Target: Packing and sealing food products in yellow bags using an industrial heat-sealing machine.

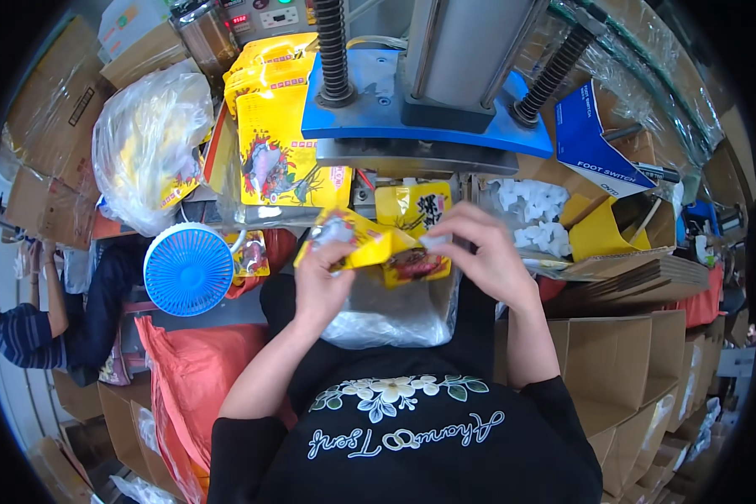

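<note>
My left hand [323, 281] is closed on a yellow printed pouch [357, 238], which is bent and tilted in front of the press. My right hand [487, 252], slightly blurred, pinches a small white piece [433, 241] at the pouch's right end. Behind it, a second yellow pouch [413, 204] lies at the press, below its metal bar [420, 157]. In my lap, under the hands, sits a clear plastic bag [386, 323] with another printed pouch [418, 265] at its top.
Yellow pouches [273, 126] are stacked left of the blue press plate [370, 105]. A box of white pieces [529, 206] stands right. A blue fan [189, 269], a filled clear bag [151, 143], a red sack [202, 378] and cardboard boxes [605, 361] surround me. Another person [29, 332] sits far left.
</note>
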Available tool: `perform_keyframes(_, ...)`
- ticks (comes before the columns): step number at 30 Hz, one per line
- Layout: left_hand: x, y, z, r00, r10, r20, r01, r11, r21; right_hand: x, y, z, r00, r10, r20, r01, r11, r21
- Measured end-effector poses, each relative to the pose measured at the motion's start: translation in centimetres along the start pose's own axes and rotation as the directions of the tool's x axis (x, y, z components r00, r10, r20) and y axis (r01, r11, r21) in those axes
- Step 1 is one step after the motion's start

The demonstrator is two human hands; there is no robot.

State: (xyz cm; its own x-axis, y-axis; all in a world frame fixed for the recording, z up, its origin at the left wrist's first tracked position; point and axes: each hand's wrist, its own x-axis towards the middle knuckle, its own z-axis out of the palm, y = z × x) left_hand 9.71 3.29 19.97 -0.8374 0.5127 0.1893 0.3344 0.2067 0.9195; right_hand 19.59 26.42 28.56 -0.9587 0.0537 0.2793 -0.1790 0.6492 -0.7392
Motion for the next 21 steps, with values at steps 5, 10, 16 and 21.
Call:
perform_keyframes(5,-0.9,-0.2,2.1,0.967,-0.06,0.246,0.107,0.977,-0.182,0.4,1.3,0.7,0.959,0.069,0.276,-0.118,0.98,0.163)
perform_keyframes(10,1.3,0.7,4.0,0.878,-0.378,0.295,0.452,0.857,-0.248,-0.1,3.5,0.9,0.99,0.137,0.025,-0.139,0.95,0.28)
perform_keyframes(16,4.9,1.2,6.2,0.832,-0.476,0.286,0.525,0.505,-0.685,-2.9,4.7,-3.4,0.893,0.316,-0.319,-0.413,0.858,-0.305)
perform_keyframes(21,6.1,1.1,6.3,0.819,-0.483,0.309,0.527,0.423,-0.737,-5.3,7.4,-2.5,0.917,0.377,-0.128,-0.389,0.778,-0.494)
